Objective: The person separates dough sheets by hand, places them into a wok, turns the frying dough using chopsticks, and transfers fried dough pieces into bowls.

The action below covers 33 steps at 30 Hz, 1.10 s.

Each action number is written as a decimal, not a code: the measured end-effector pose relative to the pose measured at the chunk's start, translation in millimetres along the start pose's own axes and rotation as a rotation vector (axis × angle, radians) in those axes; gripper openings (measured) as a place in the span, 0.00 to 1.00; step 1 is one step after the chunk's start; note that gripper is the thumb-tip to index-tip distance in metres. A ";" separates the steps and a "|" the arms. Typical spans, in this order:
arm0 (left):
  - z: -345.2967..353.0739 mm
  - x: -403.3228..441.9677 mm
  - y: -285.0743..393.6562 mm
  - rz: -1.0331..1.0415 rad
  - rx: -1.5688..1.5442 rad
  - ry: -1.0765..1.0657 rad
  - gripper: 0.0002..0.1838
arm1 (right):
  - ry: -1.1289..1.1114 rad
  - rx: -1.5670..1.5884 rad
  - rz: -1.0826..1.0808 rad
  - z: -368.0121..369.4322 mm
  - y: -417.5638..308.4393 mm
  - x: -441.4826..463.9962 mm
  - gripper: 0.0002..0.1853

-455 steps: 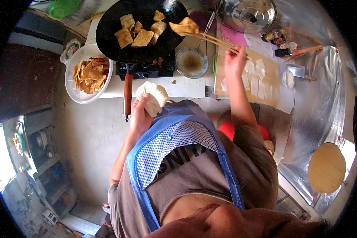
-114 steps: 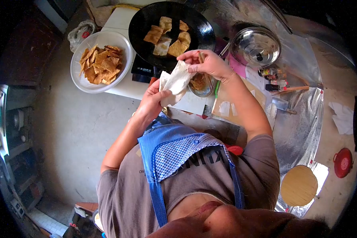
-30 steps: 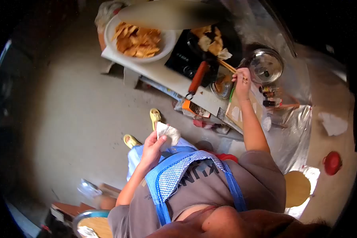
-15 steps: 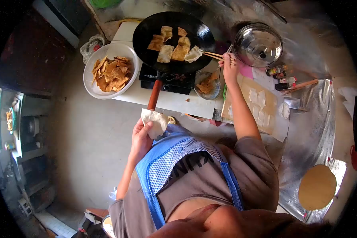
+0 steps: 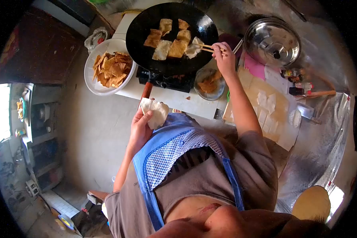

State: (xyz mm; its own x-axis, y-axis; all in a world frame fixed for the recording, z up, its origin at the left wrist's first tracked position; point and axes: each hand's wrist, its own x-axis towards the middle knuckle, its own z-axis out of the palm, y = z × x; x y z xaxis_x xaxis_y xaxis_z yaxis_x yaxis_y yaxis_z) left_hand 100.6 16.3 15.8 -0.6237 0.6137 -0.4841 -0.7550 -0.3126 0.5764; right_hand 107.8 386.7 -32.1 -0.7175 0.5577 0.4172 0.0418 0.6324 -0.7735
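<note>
My left hand (image 5: 142, 123) is closed on a pale, raw dough sheet (image 5: 156, 112), the thumb lying over it, just below the wok's red-brown handle (image 5: 147, 90). Pinched in my right hand (image 5: 225, 59) are wooden chopsticks (image 5: 206, 47). Their tips meet a whitish dough sheet (image 5: 193, 49) at the right side of the black wok (image 5: 142, 59). Several other squares lie in the wok, some golden like the fried sheet (image 5: 177, 48), others paler like the one (image 5: 162, 50) at the lower left.
Left of the wok, a white plastic basket (image 5: 92, 85) holds a heap of brown fried sheets (image 5: 113, 69). A small bowl (image 5: 213, 96) with fried pieces stands below the wok. On the right are a steel lid (image 5: 271, 41), small bottles (image 5: 295, 90) and a board (image 5: 244, 85) with raw dough sheets.
My right hand has shifted slightly left, and the pale sheet at the chopsticks' tips looks turned more upright. My left hand still holds its dough sheet. The whole view has tilted a little.
</note>
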 end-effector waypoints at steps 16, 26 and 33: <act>-0.7 36.7 23.8 -0.031 0.062 -0.102 0.22 | -0.037 0.193 0.124 16.4 -30.0 -1.5 0.11; -7.3 55.7 37.3 -0.095 0.019 -0.117 0.17 | -0.045 0.251 0.203 24.3 -30.3 5.7 0.12; -13.4 71.9 35.6 -0.045 0.043 -0.115 0.15 | -0.075 0.194 0.163 19.4 -46.7 7.2 0.13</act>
State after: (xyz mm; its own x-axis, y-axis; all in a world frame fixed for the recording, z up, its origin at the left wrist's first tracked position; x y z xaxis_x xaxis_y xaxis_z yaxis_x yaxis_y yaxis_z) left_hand 26.2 39.6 -7.3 -0.5601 0.7062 -0.4331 -0.7707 -0.2526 0.5849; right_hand 87.3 350.7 -2.2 -0.7620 0.5980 0.2486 0.0322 0.4184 -0.9077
